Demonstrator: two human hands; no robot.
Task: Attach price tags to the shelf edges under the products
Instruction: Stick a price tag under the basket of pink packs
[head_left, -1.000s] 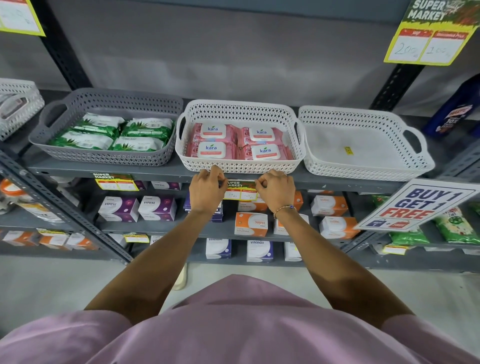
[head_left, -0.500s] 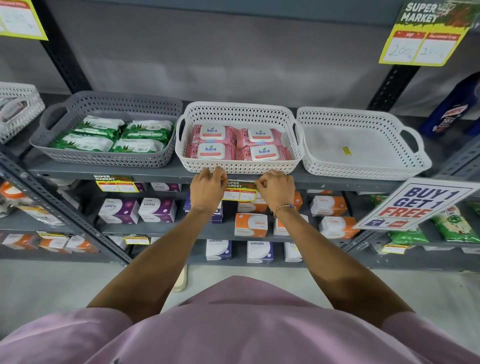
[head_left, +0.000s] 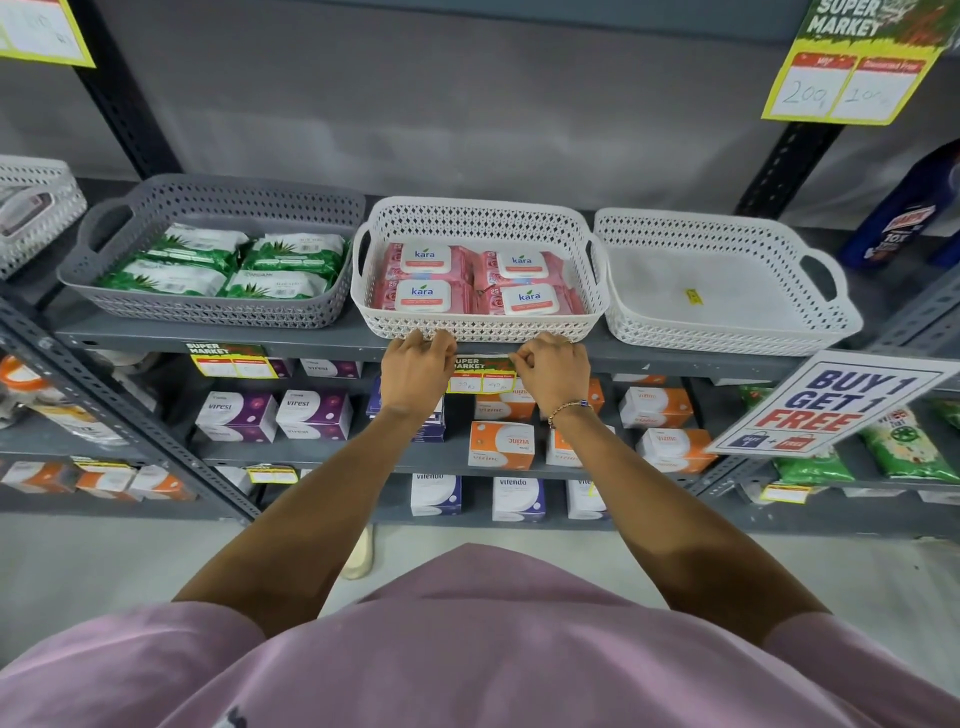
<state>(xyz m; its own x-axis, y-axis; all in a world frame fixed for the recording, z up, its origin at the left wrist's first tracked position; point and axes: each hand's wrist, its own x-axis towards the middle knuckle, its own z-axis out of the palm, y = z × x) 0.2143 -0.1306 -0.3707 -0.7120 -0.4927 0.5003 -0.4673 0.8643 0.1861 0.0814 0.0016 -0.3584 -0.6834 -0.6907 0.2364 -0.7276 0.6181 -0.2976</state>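
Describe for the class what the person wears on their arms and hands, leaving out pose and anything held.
Both forearms are bare. Loose pink short sleeves cover the upper arms, part of a pink top. The right hand has a thin beaded bracelet at the wrist, with one small blue bead. The left hand has no gloves or watch that I can see.

Grey metal shelving (head_left: 332, 340) with perforated dark uprights (head_left: 122, 88) stands against a plain grey wall (head_left: 467, 104) in a shop aisle. A pale, smooth floor (head_left: 78, 561) runs beneath the lowest shelf, evenly lit from above.
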